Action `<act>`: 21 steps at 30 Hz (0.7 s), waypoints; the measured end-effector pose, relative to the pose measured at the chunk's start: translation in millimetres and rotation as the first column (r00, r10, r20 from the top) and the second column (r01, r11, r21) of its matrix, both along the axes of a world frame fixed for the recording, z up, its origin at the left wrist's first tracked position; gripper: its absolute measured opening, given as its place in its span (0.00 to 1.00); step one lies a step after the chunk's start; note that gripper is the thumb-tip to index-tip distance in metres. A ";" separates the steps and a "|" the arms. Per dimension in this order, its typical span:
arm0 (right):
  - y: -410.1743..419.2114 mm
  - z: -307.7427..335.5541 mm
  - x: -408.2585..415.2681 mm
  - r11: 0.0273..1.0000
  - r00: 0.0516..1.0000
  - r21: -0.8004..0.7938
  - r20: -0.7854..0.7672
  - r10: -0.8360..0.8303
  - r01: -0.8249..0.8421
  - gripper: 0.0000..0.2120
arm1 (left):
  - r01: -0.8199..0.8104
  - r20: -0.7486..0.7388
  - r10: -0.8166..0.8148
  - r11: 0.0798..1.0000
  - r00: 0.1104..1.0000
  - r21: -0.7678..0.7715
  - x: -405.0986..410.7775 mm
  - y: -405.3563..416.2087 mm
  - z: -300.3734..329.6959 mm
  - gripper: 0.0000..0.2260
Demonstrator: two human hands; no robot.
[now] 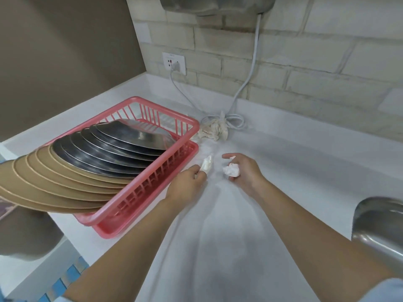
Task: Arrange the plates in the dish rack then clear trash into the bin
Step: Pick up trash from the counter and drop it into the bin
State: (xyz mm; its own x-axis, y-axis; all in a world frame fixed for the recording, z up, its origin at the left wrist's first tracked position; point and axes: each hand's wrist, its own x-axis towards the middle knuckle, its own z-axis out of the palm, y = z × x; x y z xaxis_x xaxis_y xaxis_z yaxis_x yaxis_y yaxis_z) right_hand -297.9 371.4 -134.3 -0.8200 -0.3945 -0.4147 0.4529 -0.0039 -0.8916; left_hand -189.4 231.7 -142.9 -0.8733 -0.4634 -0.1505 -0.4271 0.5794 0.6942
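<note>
Plates (87, 162) were all in the rack (152, 184), left hand (187, 186) pinching a wrapper (207, 163), right hand (242, 171) clutching crumpled tissue (231, 171) over the table (283, 171), so loose scraps could've easily dropped before reaching a bin.

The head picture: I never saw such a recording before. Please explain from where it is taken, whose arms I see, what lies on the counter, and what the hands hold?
There is no machine here. A camera worn on a person's head looks down at their own bare arms. The left hand pinches a small white scrap. The right hand holds a crumpled white tissue. On the white counter sits a pink dish rack filled with steel plates and tan plates standing in a row. Behind it lies a coiled cable with a crumpled cloth. A steel sink shows at the right edge.
</note>
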 end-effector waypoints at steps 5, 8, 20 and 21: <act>4.1 12.7 36.8 0.968 0.978 0.141 0.020 0.206 -0.207 0.18 | 0.088 0.011 -0.088 0.991 0.996 -0.101 17.9 5.5 14.8 0.10; 0.7 15.8 55.6 0.934 0.942 0.234 -0.138 0.306 -0.270 0.17 | 0.118 0.032 -0.114 0.984 0.993 -0.131 29.8 4.9 22.5 0.10; -31.4 23.5 150.9 0.894 0.897 0.280 -0.174 0.407 -0.351 0.15 | -0.073 -0.060 0.073 0.997 0.995 0.010 132.4 -23.6 14.9 0.18; -34.8 21.6 159.8 0.885 0.888 0.286 -0.174 0.425 -0.368 0.16 | -0.068 -0.056 0.070 0.997 0.996 0.026 142.4 -26.8 11.9 0.19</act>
State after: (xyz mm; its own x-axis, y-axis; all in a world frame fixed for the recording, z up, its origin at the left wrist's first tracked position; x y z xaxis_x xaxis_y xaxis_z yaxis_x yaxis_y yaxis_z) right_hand -138.1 336.5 -112.7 -0.6977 -0.6191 -0.3605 0.1577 0.3581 -0.9203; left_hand -47.0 205.0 -131.0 -0.8467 -0.5198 -0.1131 -0.4249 0.5328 0.7319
